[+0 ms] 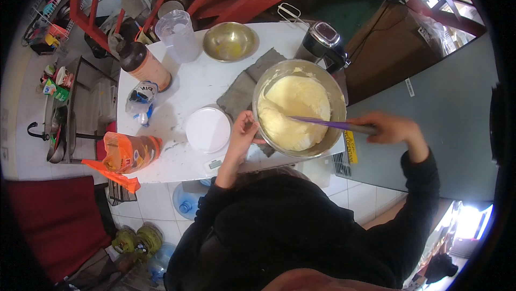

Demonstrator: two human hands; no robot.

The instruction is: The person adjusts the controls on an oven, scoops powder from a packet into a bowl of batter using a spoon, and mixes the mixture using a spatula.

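Observation:
A large metal mixing bowl [340, 105] stands at the table's right edge, partly over a grey cloth. Pale yellow batter [301, 95] fills much of it, heaped and folded on the left. My right hand [395, 128] is closed round the grey handle of a spatula [322, 123]. The spatula's purple shaft reaches over the bowl's right rim, and its tip is sunk in the batter. At the bowl's near left side, my left hand [244, 134] grips the rim with curled fingers.
On the white table [174, 97] stand a hand mixer [321, 41], a small metal bowl [230, 42], a clear plastic jug [177, 36], a brown-capped bottle [144, 65], a digital scale with a round white top [208, 130] and an orange bag [131, 151]. A grey refrigerator [430, 130] borders the right.

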